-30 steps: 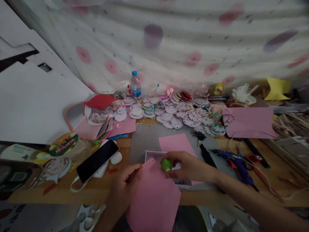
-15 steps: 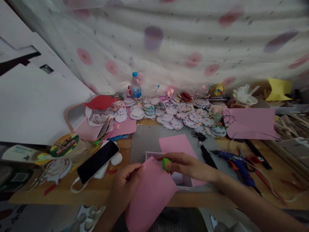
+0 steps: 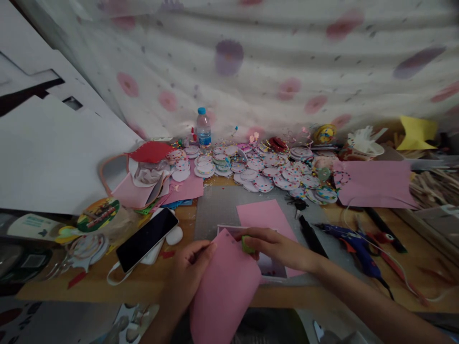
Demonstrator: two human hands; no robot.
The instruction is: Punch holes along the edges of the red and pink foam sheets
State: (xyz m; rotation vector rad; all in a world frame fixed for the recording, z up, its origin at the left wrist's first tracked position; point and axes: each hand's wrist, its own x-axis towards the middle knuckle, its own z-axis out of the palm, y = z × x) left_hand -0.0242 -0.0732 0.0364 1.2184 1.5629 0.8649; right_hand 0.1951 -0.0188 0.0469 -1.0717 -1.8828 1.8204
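Note:
My left hand (image 3: 191, 270) pinches the left edge of a pink sheet of paper (image 3: 224, 291). The sheet hangs curved over the table's front edge, with a few small marks near its top corner. In the fingers of my right hand (image 3: 278, 248) is a small green paper punch (image 3: 247, 244), set at the sheet's right edge. Beneath the hands lies a shallow white box (image 3: 274, 267), partly covered, with tiny bits inside. Behind it, another pink sheet (image 3: 263, 215) rests on a grey cutting mat (image 3: 215, 203).
Bead-trimmed white discs (image 3: 263, 172) are heaped at the back beside a water bottle (image 3: 204, 129). To the left lie a phone (image 3: 147, 239) and a white earphone case (image 3: 174, 235). A black marker-like stick (image 3: 311, 236) and a blue glue gun (image 3: 353, 246) lie right.
My right hand has closed in slightly around the punch, hiding more of it. The pink sheet's right side now curls further under. Both hands stay in about the same place.

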